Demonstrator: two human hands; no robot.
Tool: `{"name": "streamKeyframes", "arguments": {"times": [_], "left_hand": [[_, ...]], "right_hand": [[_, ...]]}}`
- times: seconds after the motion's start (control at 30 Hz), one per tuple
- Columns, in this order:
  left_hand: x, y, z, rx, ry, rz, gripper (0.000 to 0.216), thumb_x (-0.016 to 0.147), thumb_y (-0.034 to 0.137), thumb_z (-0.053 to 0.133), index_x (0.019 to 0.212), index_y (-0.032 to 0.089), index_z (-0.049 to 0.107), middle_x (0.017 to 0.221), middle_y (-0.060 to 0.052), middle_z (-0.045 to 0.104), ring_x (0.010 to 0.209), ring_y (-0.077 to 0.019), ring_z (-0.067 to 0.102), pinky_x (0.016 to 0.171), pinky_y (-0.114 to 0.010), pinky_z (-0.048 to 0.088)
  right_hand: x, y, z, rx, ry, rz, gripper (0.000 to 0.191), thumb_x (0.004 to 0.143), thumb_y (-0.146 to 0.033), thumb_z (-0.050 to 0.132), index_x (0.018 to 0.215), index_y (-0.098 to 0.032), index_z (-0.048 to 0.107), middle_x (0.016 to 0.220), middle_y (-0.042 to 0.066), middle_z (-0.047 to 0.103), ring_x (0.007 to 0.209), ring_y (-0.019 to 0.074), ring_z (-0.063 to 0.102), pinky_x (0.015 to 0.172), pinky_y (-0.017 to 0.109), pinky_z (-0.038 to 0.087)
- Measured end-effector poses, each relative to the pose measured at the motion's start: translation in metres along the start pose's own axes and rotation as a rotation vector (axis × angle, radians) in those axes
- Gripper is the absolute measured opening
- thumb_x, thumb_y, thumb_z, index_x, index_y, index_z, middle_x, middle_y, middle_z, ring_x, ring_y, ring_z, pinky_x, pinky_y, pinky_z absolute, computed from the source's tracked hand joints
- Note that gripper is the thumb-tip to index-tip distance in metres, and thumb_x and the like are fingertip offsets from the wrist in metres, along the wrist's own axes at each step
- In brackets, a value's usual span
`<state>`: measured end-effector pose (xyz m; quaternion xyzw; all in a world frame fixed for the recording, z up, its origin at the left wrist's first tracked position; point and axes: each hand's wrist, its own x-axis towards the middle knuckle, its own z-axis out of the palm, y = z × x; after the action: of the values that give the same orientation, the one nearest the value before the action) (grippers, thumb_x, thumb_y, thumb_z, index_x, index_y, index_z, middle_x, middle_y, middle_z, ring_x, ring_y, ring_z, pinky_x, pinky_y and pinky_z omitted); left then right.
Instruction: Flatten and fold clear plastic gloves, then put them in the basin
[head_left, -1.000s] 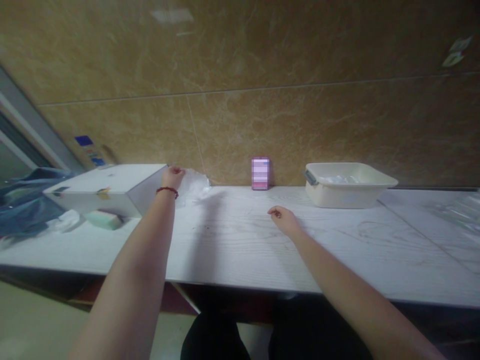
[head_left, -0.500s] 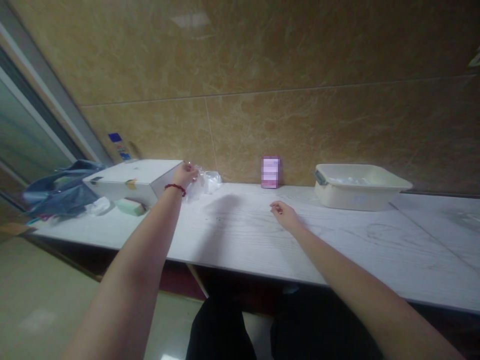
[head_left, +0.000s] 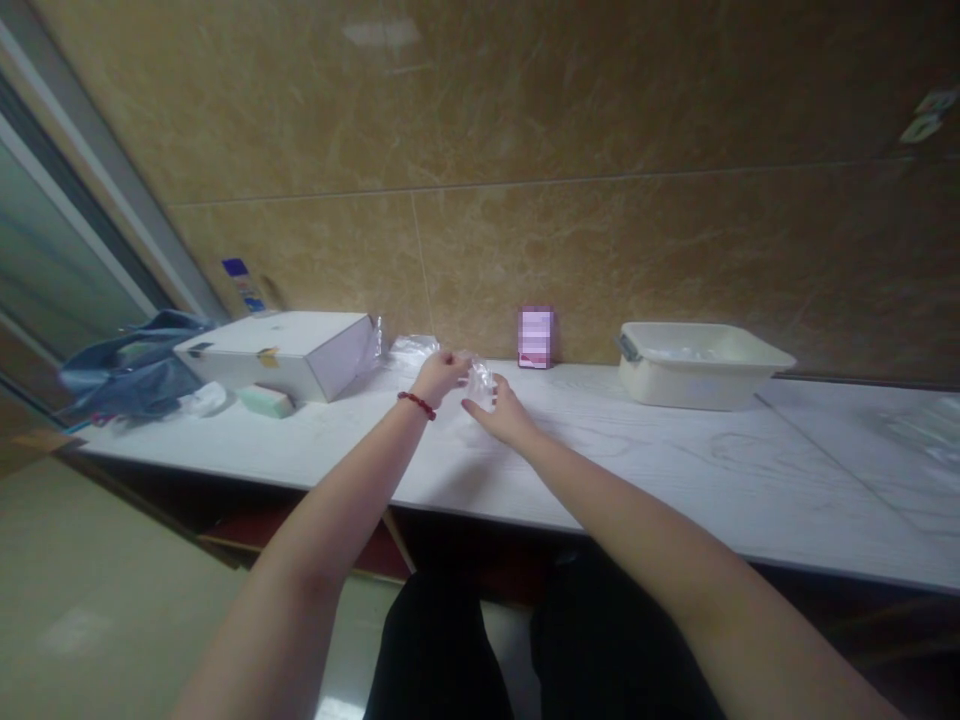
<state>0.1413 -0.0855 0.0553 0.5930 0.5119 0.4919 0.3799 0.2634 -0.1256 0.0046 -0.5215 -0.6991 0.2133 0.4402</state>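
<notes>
So far left on the long white table (head_left: pixel 675 470) there's one blue bag (head_left: pixel 127 365) slumped in a heap. Next comes one flat white box (head_left: pixel 289 345) with one pale green block (head_left: pixel 264 400) tucked against its front and something white and crumpled (head_left: pixel 199 400) just beside that. Behind the box's right end there's a loose pile of clear plastic (head_left: pixel 411 348) by the wall, can't count the pieces. Then the two hands meet in the middle. The left hand (head_left: pixel 441 372), with one red bracelet (head_left: pixel 416 404) on the wrist, has its fingers pinched tight on the top of a little clear bag (head_left: pixel 481 380), held just above the tabletop. The right hand (head_left: pixel 504 415) comes up from below with fingers close together at the bag's lower edge, but I honestly can't tell if it's gripping or just touching. Past that, one small pink box (head_left: pixel 535 338) stands upright against the wall. Then there's one cream tub (head_left: pixel 701 362) with something pale and clear lying in the bottom, too blurry to name. One more sheet of clear plastic (head_left: pixel 926 425) lies flat at the far right.
</notes>
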Motion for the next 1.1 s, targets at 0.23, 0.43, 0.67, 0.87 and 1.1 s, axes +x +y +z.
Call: {"name": "streamKeyframes", "arguments": {"times": [0.23, 0.43, 0.67, 0.87, 1.1], "left_hand": [[-0.015, -0.003, 0.010, 0.335, -0.083, 0.226, 0.027, 0.060, 0.038, 0.057, 0.061, 0.015, 0.043, 0.053, 0.003, 0.046, 0.047, -0.0079, 0.047, 0.044, -0.019, 0.038], [-0.021, -0.003, -0.005, 0.535, -0.133, 0.268, 0.017, 0.057, 0.023, 0.058, 0.071, 0.015, 0.051, 0.061, 0.001, 0.053, 0.055, -0.0093, 0.049, 0.050, -0.019, 0.037], [-0.022, -0.004, -0.021, 0.373, -0.260, 0.088, 0.015, 0.060, 0.024, 0.054, 0.072, 0.015, 0.054, 0.061, -0.001, 0.056, 0.055, -0.0098, 0.052, 0.050, -0.020, 0.038], [-0.021, 0.007, -0.027, 0.236, -0.270, -0.036, 0.025, 0.061, 0.035, 0.055, 0.073, 0.013, 0.058, 0.075, -0.005, 0.059, 0.058, -0.0089, 0.052, 0.050, -0.018, 0.038], [-0.026, 0.011, -0.019, 0.276, -0.234, -0.021, 0.023, 0.061, 0.032, 0.052, 0.073, 0.015, 0.062, 0.069, -0.003, 0.059, 0.045, -0.0065, 0.044, 0.042, -0.018, 0.034]], "right_hand": [[0.005, -0.002, -0.031, -0.104, 0.094, 0.067, 0.034, 0.067, -0.024, 0.052, 0.100, -0.018, 0.045, 0.087, 0.005, 0.059, 0.080, 0.0170, 0.055, 0.067, 0.026, 0.041], [0.004, 0.010, -0.067, -0.115, -0.043, -0.046, 0.028, 0.063, -0.017, 0.055, 0.091, -0.019, 0.052, 0.076, 0.000, 0.061, 0.069, 0.0116, 0.056, 0.065, 0.023, 0.041], [0.000, 0.014, -0.102, 0.016, -0.228, 0.116, 0.015, 0.063, -0.013, 0.054, 0.077, -0.015, 0.054, 0.066, 0.002, 0.061, 0.058, 0.0089, 0.055, 0.050, 0.017, 0.040], [-0.004, 0.015, -0.116, 0.162, -0.320, 0.233, 0.008, 0.069, -0.021, 0.052, 0.071, -0.014, 0.051, 0.060, 0.003, 0.059, 0.050, 0.0084, 0.054, 0.042, 0.016, 0.038], [-0.005, 0.029, -0.128, -0.107, -0.418, 0.315, 0.018, 0.065, -0.029, 0.057, 0.073, -0.013, 0.057, 0.072, 0.006, 0.062, 0.057, 0.0107, 0.056, 0.049, 0.020, 0.042]]}}
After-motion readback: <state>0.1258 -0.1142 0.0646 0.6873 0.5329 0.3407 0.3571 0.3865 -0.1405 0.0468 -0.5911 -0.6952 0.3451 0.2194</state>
